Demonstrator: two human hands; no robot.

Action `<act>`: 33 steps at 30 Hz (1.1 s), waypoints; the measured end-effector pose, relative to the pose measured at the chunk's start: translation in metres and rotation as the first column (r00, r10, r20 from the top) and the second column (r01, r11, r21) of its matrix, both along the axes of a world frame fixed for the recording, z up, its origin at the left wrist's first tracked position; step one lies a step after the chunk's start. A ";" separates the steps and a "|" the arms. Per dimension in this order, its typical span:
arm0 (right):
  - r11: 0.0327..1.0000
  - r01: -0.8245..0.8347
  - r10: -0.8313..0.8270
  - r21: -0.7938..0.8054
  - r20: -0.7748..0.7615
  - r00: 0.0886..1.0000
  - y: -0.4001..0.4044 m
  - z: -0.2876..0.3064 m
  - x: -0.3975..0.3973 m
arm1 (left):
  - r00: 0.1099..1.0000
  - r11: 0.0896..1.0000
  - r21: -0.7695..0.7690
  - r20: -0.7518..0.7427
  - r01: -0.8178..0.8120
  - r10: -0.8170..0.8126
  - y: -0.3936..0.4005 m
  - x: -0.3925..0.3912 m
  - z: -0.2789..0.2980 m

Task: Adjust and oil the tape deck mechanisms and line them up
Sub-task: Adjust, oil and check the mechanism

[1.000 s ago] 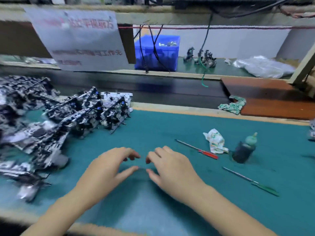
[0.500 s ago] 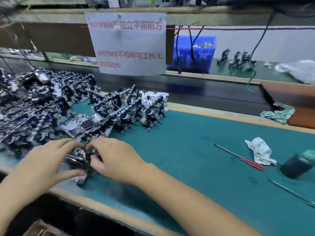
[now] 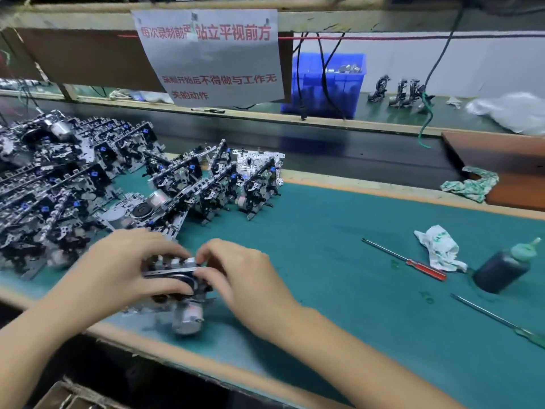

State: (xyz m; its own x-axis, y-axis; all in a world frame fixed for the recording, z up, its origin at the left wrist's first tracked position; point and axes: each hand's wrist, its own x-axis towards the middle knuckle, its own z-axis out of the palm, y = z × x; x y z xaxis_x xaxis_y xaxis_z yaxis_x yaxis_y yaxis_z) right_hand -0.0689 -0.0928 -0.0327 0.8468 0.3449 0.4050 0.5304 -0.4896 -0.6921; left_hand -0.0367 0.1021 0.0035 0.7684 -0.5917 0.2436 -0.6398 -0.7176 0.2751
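A metal tape deck mechanism (image 3: 177,290) with a silver motor underneath sits near the front edge of the green mat (image 3: 339,276). My left hand (image 3: 124,267) grips its left side, fingers curled over the top. From the right, my right hand (image 3: 244,276) pinches its right end. A heap of several more mechanisms (image 3: 53,184) lies at the left. Others stand in a row (image 3: 224,184) behind my hands. A dark oil bottle (image 3: 504,270) with a green cap stands at the right.
A red-handled screwdriver (image 3: 410,262) and a crumpled white cloth (image 3: 442,246) lie beside the bottle, a green-handled screwdriver (image 3: 501,320) nearer the front. Beyond the mat runs a dark conveyor belt (image 3: 354,154), with a blue bin (image 3: 327,81) and a hanging paper sign (image 3: 212,51) behind.
My empty hands reached left to the heap, took hold of one mechanism and brought it right, towards the front edge of the mat. The view swung left.
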 end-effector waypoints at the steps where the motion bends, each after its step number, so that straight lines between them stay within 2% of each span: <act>1: 0.999 0.035 -0.035 0.022 -0.005 0.999 -0.018 -0.002 -0.007 | 0.999 0.999 -0.012 0.012 0.041 -0.041 -0.018 0.000 -0.001; 5: 0.963 0.257 -0.255 0.075 -0.031 0.966 -0.093 -0.014 -0.043 | 0.981 0.979 -0.067 -0.024 0.192 -0.194 -0.105 -0.003 -0.009; 7: 0.920 0.383 -0.380 0.087 -0.045 0.924 -0.128 -0.017 -0.058 | 0.960 0.960 -0.078 -0.053 0.269 -0.273 -0.149 -0.001 -0.012; 9: 0.868 0.487 -0.488 0.097 -0.022 0.873 -0.159 -0.017 -0.068 | 0.937 0.933 -0.095 -0.021 0.346 -0.350 -0.189 -0.001 -0.011; 10: 0.845 0.525 -0.529 0.104 0.014 0.849 -0.173 -0.016 -0.071 | 0.920 0.916 -0.094 0.054 0.391 -0.387 -0.206 -0.002 -0.009; 11: 0.826 0.554 -0.561 0.101 0.069 0.825 -0.187 -0.015 -0.074 | 0.888 0.895 -0.088 0.198 0.437 -0.414 -0.223 -0.002 -0.009; 13: 0.804 0.593 -0.588 0.045 0.206 0.782 -0.212 -0.016 -0.080 | 0.758 0.870 -0.061 0.522 0.490 -0.391 -0.249 -0.007 -0.019; 14: 0.799 0.602 -0.577 -0.009 0.271 0.770 -0.223 -0.019 -0.084 | 0.688 0.866 -0.051 0.631 0.498 -0.358 -0.258 -0.011 -0.028; 16: 0.788 0.600 -0.523 -0.135 0.366 0.770 -0.240 -0.031 -0.096 | 0.589 0.853 -0.048 0.744 0.519 -0.316 -0.267 -0.024 -0.055; 18: 0.782 0.583 -0.470 -0.219 0.407 0.783 -0.250 -0.045 -0.110 | 0.559 0.832 -0.049 0.762 0.553 -0.327 -0.267 -0.036 -0.082; 20: 0.784 0.561 -0.434 -0.267 0.411 0.802 -0.255 -0.057 -0.121 | 0.560 0.801 -0.046 0.739 0.597 -0.374 -0.264 -0.041 -0.098; 22: 0.781 0.552 -0.432 -0.292 0.386 0.815 -0.258 -0.063 -0.125 | 0.637 0.795 -0.088 0.653 0.600 -0.410 -0.259 -0.040 -0.101; 24: 0.777 0.562 -0.460 -0.284 0.355 0.814 -0.260 -0.065 -0.124 | 0.789 0.827 -0.174 0.453 0.535 -0.415 -0.250 -0.035 -0.098; 26: 0.764 0.580 -0.499 -0.282 0.311 0.809 -0.261 -0.065 -0.123 | 0.906 0.869 -0.258 0.164 0.422 -0.391 -0.238 -0.028 -0.094; 28: 0.756 0.585 -0.522 -0.292 0.269 0.809 -0.261 -0.066 -0.124 | 0.923 0.895 -0.296 -0.093 0.333 -0.374 -0.229 -0.024 -0.094; 29: 0.757 0.584 -0.527 -0.294 0.255 0.811 -0.261 -0.066 -0.125 | 0.911 0.900 -0.297 -0.167 0.319 -0.378 -0.228 -0.023 -0.095; 31: 0.760 0.583 -0.534 -0.288 0.237 0.812 -0.261 -0.066 -0.126 | 0.904 0.905 -0.286 -0.201 0.315 -0.378 -0.229 -0.023 -0.097; 33: 0.759 0.588 -0.546 -0.279 0.219 0.809 -0.260 -0.066 -0.125 | 0.915 0.909 -0.280 -0.173 0.309 -0.364 -0.231 -0.023 -0.097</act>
